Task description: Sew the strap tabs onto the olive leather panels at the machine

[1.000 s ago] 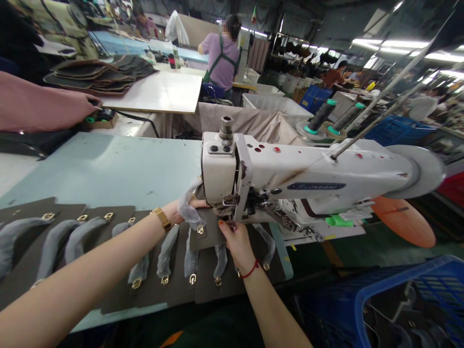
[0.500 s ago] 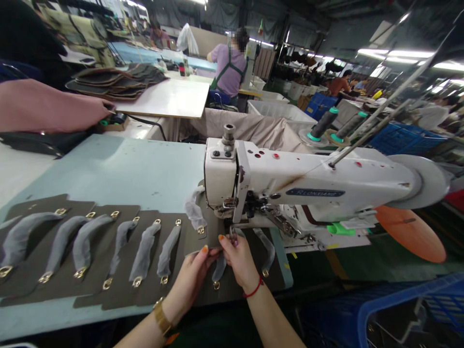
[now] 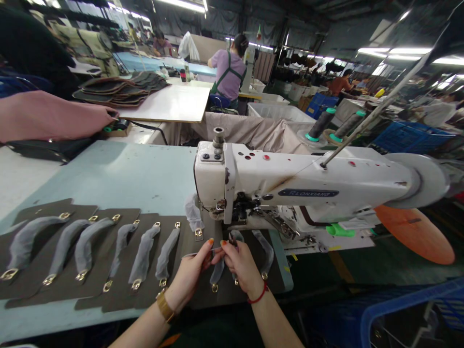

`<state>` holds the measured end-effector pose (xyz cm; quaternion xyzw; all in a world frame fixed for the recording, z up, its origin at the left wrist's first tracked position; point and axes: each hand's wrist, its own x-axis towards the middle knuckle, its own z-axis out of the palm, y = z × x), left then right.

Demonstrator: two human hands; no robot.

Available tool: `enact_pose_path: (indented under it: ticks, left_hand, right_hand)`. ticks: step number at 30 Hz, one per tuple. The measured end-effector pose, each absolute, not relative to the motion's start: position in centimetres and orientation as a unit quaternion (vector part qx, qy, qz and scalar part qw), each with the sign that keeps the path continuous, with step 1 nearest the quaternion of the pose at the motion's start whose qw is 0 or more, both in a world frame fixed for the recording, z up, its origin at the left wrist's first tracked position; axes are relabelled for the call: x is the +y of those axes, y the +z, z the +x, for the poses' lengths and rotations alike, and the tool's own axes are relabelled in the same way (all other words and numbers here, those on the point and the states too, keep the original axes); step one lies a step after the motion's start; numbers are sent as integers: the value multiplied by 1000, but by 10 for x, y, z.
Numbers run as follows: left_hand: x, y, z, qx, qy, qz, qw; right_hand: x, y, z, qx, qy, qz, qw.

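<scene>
Dark thing (image 3: 232,238) in right hand (image 3: 242,267): too small to tell. Left hand (image 3: 192,275): can't tell if anything pinched. Far part of brown panel (image 3: 213,233) hidden behind sewing machine (image 3: 210,179). Blue basket (image 3: 409,297) cut off at right and bottom. Far people (image 3: 340,85) at back blurry.

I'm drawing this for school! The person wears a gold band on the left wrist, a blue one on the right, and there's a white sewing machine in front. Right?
Not quite: the head view shows the right wristband is red, not blue. The gold band on the left and the white sewing machine in front are correct.
</scene>
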<state>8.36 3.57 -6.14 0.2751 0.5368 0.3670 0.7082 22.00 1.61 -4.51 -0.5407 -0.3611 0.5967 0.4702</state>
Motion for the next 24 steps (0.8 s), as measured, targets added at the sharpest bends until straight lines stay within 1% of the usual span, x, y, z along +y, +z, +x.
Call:
enact_pose_path:
  ticks: [5,11,17,24]
  left_hand:
    - [40,-64,79,577,340,307,676]
    - [38,-59,80,482,343,268,760]
    - [37,-58,80,540,338,204,743]
    - [46,-58,78,506,350,226,755]
  right_hand:
    - [24,-49,214,-397,542,-564,480]
    - [23,-50,211,-399,527,-566,493]
    - [21,-49,212,-409,523,-566,488]
    - [28,-47,213,-422,512,-567,488]
